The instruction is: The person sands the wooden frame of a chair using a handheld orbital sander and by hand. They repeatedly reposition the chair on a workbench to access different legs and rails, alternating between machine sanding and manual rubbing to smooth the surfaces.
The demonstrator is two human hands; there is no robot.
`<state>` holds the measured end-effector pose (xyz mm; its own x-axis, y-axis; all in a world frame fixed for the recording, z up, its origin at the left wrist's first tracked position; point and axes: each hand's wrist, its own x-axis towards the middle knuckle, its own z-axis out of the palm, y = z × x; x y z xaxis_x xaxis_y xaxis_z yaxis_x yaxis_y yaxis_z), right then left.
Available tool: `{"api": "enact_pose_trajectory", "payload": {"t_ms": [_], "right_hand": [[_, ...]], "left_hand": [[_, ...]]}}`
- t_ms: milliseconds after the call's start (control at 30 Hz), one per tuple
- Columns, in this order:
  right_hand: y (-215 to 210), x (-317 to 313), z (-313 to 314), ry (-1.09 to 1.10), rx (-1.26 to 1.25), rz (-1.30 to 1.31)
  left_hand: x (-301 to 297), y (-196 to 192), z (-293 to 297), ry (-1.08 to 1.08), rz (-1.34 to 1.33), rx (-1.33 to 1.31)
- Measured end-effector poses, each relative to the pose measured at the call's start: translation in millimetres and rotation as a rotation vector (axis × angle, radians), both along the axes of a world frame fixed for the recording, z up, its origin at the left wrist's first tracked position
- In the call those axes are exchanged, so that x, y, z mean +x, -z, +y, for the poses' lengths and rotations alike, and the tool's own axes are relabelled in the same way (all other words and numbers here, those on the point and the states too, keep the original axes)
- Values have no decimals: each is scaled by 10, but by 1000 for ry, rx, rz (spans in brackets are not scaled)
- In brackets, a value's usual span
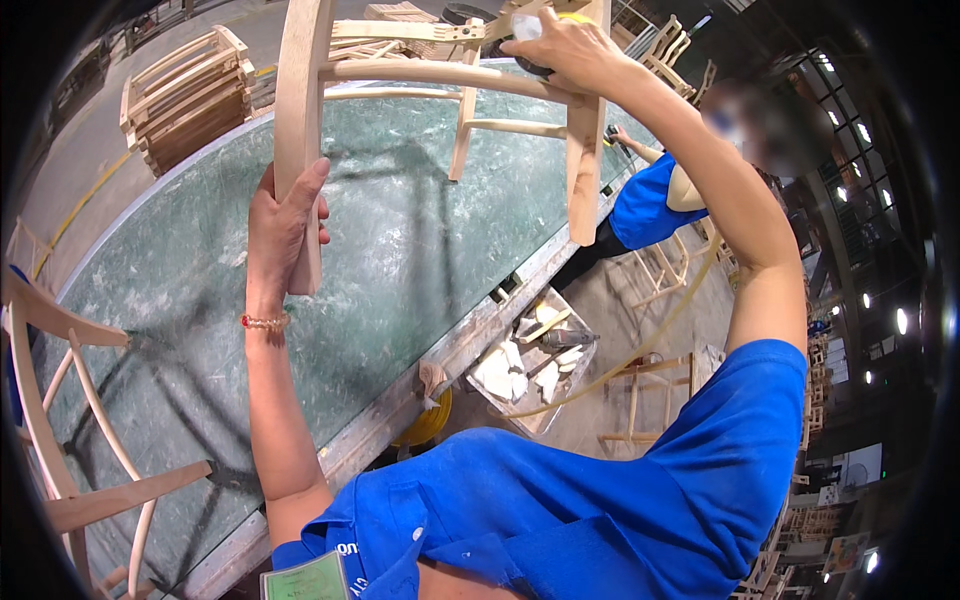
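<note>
A pale wooden chair frame [450, 75] stands tilted over the green tabletop [390, 260], its legs and rails bare. My left hand [285, 225] is wrapped round the lower part of its near left leg. At the far upper side of the frame, my right hand [578, 55] is closed over what looks like a palm sander [532, 67], with black, white and yellow parts showing. Fingers and frame hide most of that tool, and whether it touches the wood cannot be made out.
Another wooden chair [110, 500] is at the left. Stacked wooden parts [190, 95] stand beyond the table. Below its right edge are a tray [540, 410] of white scraps and a yellow bucket [430, 422]. A blue-shirted person [650, 205] works at the right with a tool. A yellowish hose [640, 362] crosses nearby.
</note>
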<state>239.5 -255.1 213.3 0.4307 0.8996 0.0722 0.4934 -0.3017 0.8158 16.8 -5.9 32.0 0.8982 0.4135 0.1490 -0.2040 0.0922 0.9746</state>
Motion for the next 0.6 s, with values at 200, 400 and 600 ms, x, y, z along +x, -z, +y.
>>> {"api": "enact_pose_trajectory", "payload": {"t_ms": [200,400,600], "right_hand": [[-131,-201,-81,280,55,165],[-254,-652,-473,99,33,-105],[-178,-1005,-514,239,55,74]], "left_hand": [[13,-8,-1,-6,23,31],[46,-40,-18,3,-14,6],[96,10,-6,-5,-37,-3]]}}
